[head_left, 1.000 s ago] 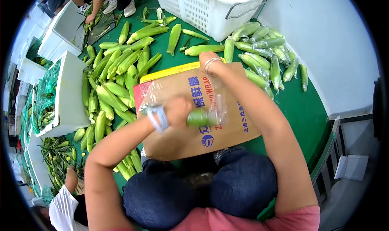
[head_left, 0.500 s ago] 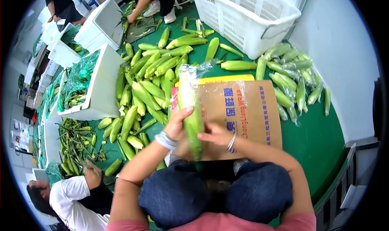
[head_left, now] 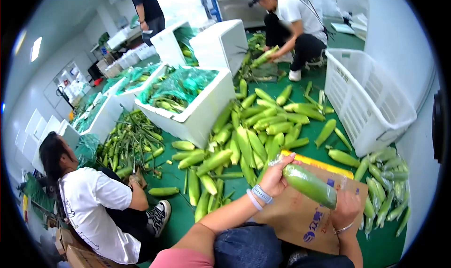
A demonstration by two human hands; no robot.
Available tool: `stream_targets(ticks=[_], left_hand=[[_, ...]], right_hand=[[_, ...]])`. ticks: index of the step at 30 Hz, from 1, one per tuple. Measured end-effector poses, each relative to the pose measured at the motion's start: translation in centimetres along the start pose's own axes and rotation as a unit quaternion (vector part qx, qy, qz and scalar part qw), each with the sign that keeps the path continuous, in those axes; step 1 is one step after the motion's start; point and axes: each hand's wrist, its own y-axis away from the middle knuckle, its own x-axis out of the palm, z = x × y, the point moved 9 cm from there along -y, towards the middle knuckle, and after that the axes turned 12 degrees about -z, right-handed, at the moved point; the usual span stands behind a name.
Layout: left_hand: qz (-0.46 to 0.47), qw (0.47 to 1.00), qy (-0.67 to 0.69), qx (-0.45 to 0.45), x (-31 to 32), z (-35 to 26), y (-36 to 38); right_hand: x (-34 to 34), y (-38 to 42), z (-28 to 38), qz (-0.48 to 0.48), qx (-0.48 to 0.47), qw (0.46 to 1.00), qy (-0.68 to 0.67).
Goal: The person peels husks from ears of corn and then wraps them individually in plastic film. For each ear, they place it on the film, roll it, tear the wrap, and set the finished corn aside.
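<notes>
An ear of corn (head_left: 310, 185) in its green husk, covered with shiny clear film, is held tilted above the brown cling wrap carton (head_left: 286, 214). My left hand (head_left: 278, 175), with a watch and a band on its wrist, grips the upper left end. Around the lower right end close the fingers of my right hand (head_left: 346, 208), which has a bracelet at the wrist. A yellow strip (head_left: 324, 165) runs along the carton's far edge. Beyond it lies a heap of unwrapped corn ears (head_left: 253, 143). Film-wrapped corn ears (head_left: 387, 186) are piled to the right.
A white plastic basket (head_left: 369, 110) stands at the right by the wall. White foam boxes (head_left: 202, 120) with green plastic hold corn on the left. One person (head_left: 96, 193) sits at the left near husk scraps (head_left: 131, 136); another (head_left: 298, 28) crouches at the back handling corn; a third (head_left: 146, 9) stands farther off.
My view has swung up and left. The wrapped corn has turned from nearly upright to slanting, and my right hand now encloses its lower end. The crouching person now holds up an ear.
</notes>
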Motion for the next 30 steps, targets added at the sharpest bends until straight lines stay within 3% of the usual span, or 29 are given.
stream_targets(ticks=[2, 4, 5, 6, 7, 8, 9, 10, 11, 12, 13, 14, 15, 16, 17, 18, 19, 20, 22, 23, 24, 26, 28, 29, 30], left_hand=[[0.053, 0.996, 0.042, 0.057, -0.6, -0.9, -0.7], [-0.059, 0.960, -0.125, 0.242, -1.8, -3.0, 1.6], [-0.066, 0.897, -0.293, 0.324, -2.2, -4.1, 2.3], [-0.072, 0.801, -0.449, 0.390, -2.4, -5.0, 2.9], [-0.102, 0.717, -0.581, 0.371, -2.5, -5.3, 3.5], [-0.105, 0.717, -0.578, 0.376, -2.7, -4.9, 3.6], [-0.078, 0.559, -0.655, 0.501, -1.1, -4.1, 5.0], [-0.049, 0.377, -0.704, 0.600, 0.3, -2.5, 6.7], [0.020, 0.359, -0.854, 0.376, 1.0, -0.5, 6.6], [0.017, 0.360, -0.854, 0.376, 0.1, 0.2, 6.3], [0.099, 0.382, -0.797, 0.458, 0.3, 2.2, 6.8], [0.180, 0.396, -0.725, 0.534, 1.3, 3.1, 8.6], [0.262, 0.433, -0.689, 0.518, 1.4, 4.0, 8.9], [0.262, 0.432, -0.689, 0.520, 1.7, 3.3, 9.3], [0.217, 0.519, -0.614, 0.554, 2.2, 0.2, 10.1], [0.168, 0.598, -0.530, 0.578, 2.1, -3.2, 11.0], [0.126, 0.662, -0.525, 0.519, 1.3, -5.4, 10.8], [0.127, 0.770, -0.454, 0.430, 0.8, -6.6, 11.0], [0.200, 0.829, -0.422, 0.307, 0.7, -6.1, 12.1], [0.232, 0.845, -0.409, 0.256, 1.3, -5.5, 13.3], [0.232, 0.845, -0.408, 0.257, 2.5, -5.7, 15.1], [0.386, 0.688, -0.551, 0.272, 6.8, -3.0, 20.8], [0.474, 0.603, -0.566, 0.302, 8.9, -0.6, 23.5], [0.470, 0.604, -0.568, 0.302, 9.9, 0.2, 23.9], [0.547, 0.539, -0.572, 0.288, 10.8, 2.3, 25.7]], right_hand=[[-1.6, -1.1, 0.6, -0.058, -0.040, 0.997, -0.004], [-2.5, -0.6, 2.2, -0.114, -0.076, 0.991, -0.010], [-2.0, 0.2, 1.9, -0.083, -0.027, 0.996, -0.028], [-1.4, 1.2, 1.7, -0.048, 0.022, 0.998, -0.045], [-1.7, 2.0, 2.2, -0.053, 0.019, 0.997, -0.047], [0.4, 3.3, 1.2, 0.051, 0.142, 0.976, -0.159], [2.8, 5.5, 1.0, 0.156, 0.260, 0.916, -0.264], [3.4, 7.1, 1.3, 0.157, 0.257, 0.916, -0.266], [5.6, 9.6, 2.0, 0.222, 0.323, 0.835, -0.385], [7.2, 11.7, 2.9, 0.281, 0.380, 0.730, -0.493], [6.8, 11.8, 2.7, 0.283, 0.378, 0.730, -0.494], [7.2, 13.6, 2.6, 0.347, 0.480, 0.625, -0.509], [7.1, 15.3, 2.6, 0.400, 0.569, 0.506, -0.510], [6.5, 15.8, 1.1, 0.385, 0.613, 0.470, -0.505], [5.7, 16.4, -0.7, 0.370, 0.655, 0.431, -0.499], [4.7, 16.2, -3.2, 0.321, 0.682, 0.451, -0.478], [3.8, 16.3, -6.8, 0.272, 0.699, 0.493, -0.442], [3.3, 16.7, -11.2, 0.222, 0.712, 0.532, -0.402], [4.1, 18.1, -20.1, 0.145, 0.726, 0.520, -0.426], [6.7, 21.1, -27.7, -0.097, 0.745, 0.478, -0.454], [4.2, 17.7, -28.5, -0.065, 0.720, 0.517, -0.459], [7.8, 18.3, -31.3, 0.104, 0.747, 0.473, -0.455], [6.0, 11.0, -20.0, 0.205, 0.678, 0.547, -0.446], [4.8, 7.1, -14.0, 0.249, 0.637, 0.582, -0.440], [4.6, 4.2, -9.2, 0.319, 0.554, 0.611, -0.466]])
